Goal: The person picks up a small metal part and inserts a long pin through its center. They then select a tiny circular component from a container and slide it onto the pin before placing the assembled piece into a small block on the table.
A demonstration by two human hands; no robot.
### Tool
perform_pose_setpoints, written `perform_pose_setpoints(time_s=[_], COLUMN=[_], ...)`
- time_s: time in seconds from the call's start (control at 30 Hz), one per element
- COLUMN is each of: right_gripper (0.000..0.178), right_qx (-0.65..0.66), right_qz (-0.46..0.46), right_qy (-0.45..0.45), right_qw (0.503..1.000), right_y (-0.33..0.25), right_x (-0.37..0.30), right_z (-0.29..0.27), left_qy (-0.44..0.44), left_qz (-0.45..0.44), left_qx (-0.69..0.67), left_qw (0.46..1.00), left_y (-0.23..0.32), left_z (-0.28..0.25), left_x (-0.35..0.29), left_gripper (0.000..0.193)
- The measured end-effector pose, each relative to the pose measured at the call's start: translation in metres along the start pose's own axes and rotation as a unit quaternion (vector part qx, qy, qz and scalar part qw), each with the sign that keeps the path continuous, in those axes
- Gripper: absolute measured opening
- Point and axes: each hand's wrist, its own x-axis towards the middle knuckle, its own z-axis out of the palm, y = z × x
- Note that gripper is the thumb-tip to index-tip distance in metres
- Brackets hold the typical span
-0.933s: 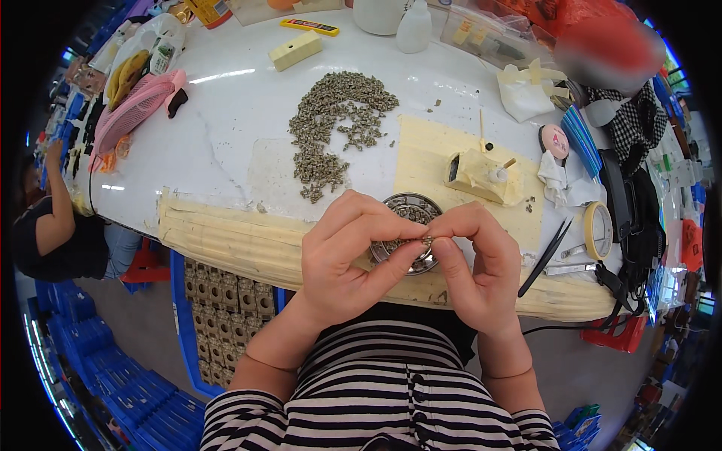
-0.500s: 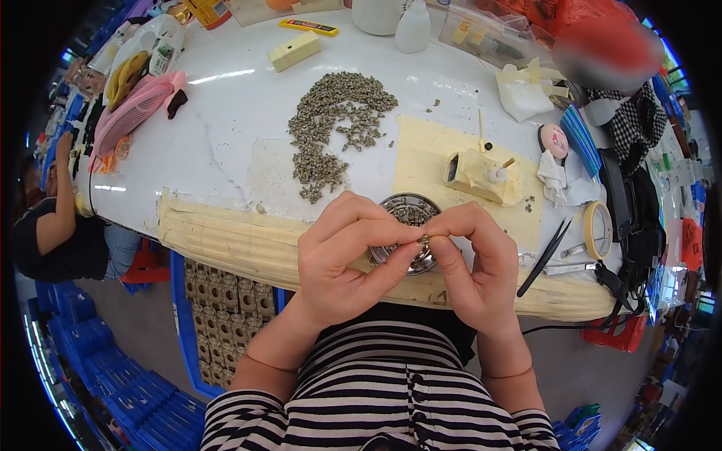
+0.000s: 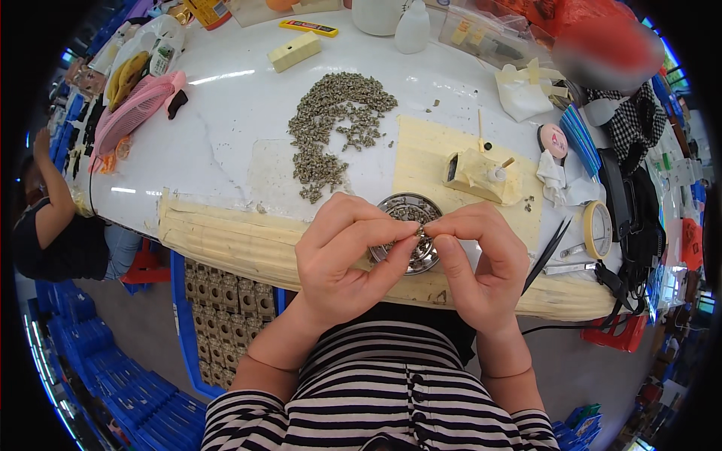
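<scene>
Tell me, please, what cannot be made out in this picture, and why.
In the head view:
What, if anything, left hand and right hand hold: too small, covered by them.
Metal dish: partly hidden by both hands.
Red shape, upper right: blurred.
Large white bottle: cut off by upper edge.

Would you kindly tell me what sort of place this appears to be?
Probably a small-parts workshop or factory: a heap of tiny metal parts lies on the table, with a blue tray of metal-looking blocks below and blue bins stacked at left.

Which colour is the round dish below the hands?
The round dish is silver; see the head view.
</scene>
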Motion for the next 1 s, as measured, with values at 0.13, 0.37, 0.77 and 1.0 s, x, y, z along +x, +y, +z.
perform_pose_setpoints(time_s=[0.13,0.37,0.77,1.0], right_gripper=[0.009,0.005,0.011,0.014], right_qx=[-0.003,0.017,-0.038,-0.061], right_qz=[0.011,0.043,-0.006,-0.041], right_qy=[-0.009,-0.033,-0.012,-0.017], right_qw=[1.0,0.998,0.999,0.997], right_y=[0.0008,-0.0006,-0.0001,-0.0008], right_x=[-0.0001,0.001,0.0014,0.0037], right_z=[0.0004,0.0007,0.0023,0.0037], left_qy=[0.01,-0.001,0.006,0.018], left_qz=[0.011,0.028,0.027,0.03], left_qx=[0.004,0.008,0.01,0.019], left_qw=[1.0,1.0,1.0,0.999], left_y=[-0.0017,-0.0025,-0.0028,-0.0029], left_z=[0.0015,0.0007,0.0022,0.0025], left_x=[0.0002,0.0006,-0.0014,-0.0002], left_gripper=[0.026,0.026,0.024,0.027])
